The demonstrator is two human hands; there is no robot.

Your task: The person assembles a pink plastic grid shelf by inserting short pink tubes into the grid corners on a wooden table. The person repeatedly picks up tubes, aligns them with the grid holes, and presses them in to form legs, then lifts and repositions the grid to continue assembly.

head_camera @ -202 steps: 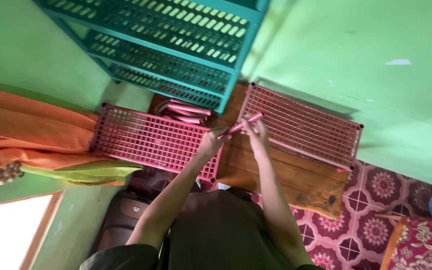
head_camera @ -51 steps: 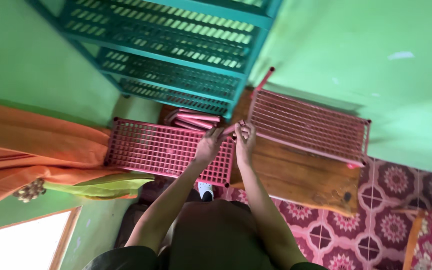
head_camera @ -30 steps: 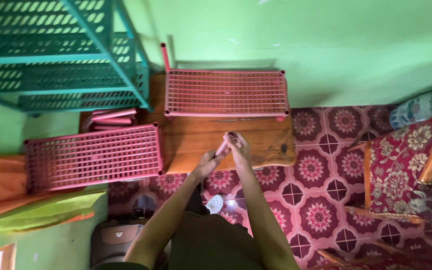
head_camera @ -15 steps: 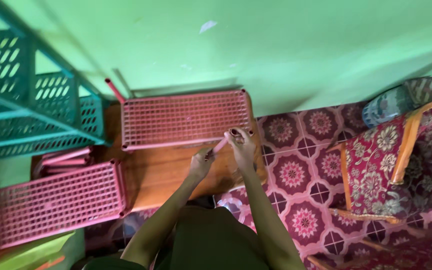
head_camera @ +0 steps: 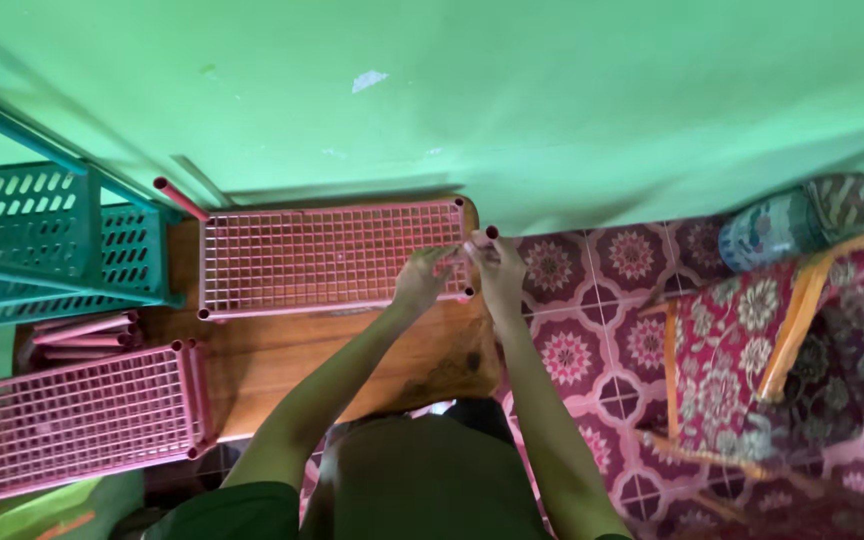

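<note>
A pink plastic grid shelf panel (head_camera: 327, 258) lies flat on a low wooden table (head_camera: 352, 355) against the green wall. My left hand (head_camera: 422, 283) rests on the panel's right end, fingers curled at its edge. My right hand (head_camera: 499, 272) is shut on a short pink tube (head_camera: 490, 236), held upright at the panel's far right corner. A second pink tube (head_camera: 180, 198) stands in the panel's far left corner. Another pink grid panel (head_camera: 67, 420) lies at the lower left, partly off the table.
A teal plastic rack (head_camera: 52, 245) stands at the left by the wall. Several loose pink tubes (head_camera: 82, 335) lie beneath it. A red floral cushioned chair with a wooden frame (head_camera: 792, 340) is at the right, on a patterned maroon floor (head_camera: 602, 330).
The view has swung so the panel by the wall sits in front of me. My hands, still holding the pink tube, have moved to that panel's far right corner.
</note>
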